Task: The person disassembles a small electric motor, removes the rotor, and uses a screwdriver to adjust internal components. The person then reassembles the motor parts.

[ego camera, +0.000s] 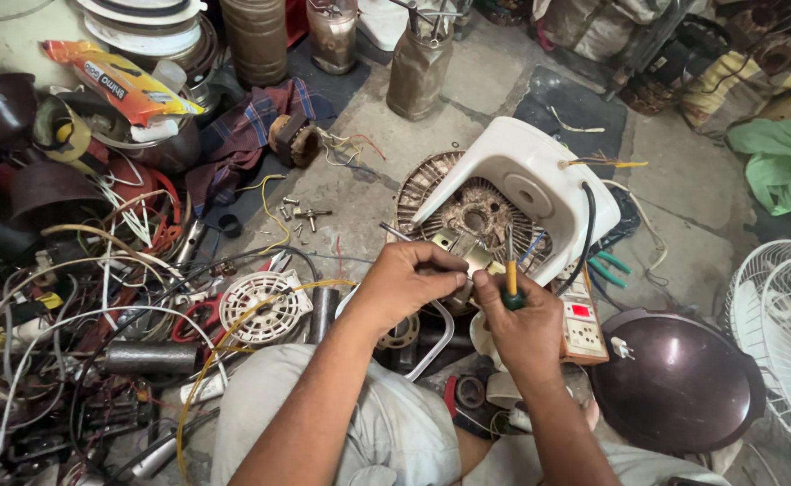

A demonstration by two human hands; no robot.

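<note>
Cluttered concrete floor [683, 180] fills the view, with tangled wires [80, 297], loose screws [298, 216], a white plastic grille [260, 306] and metal cans crowded on the left, a dark domed cover [683, 378] and a white fan guard [787, 333] on the right.

Between the person's knees, the left hand [409, 283] has its fingers [440, 261] curled and pressed around a small metal part [458, 247], held just in front of the rusty motor [476, 216] that sits under a tilted white fan housing [521, 180]. The right hand [526, 328] pinches a screwdriver [510, 279] with a yellow and green handle, thumb and forefinger closed on the grip, blade pointing up toward the metal part.

The screwdriver tip sits very near the left fingers, so a slip off a screw head could, I judge, jab them. The small part looks held by fingertips alone; a twist from the blade might knock it loose into the clutter, where it would be hard to find. A black cable [584, 234] runs from the housing down beside a power strip [583, 324] with a red lit switch, touching the right hand's side. If the motor is wired to that strip, a metal blade near bare windings risks a shock. The tilted housing could also tip onto the hands.
</note>
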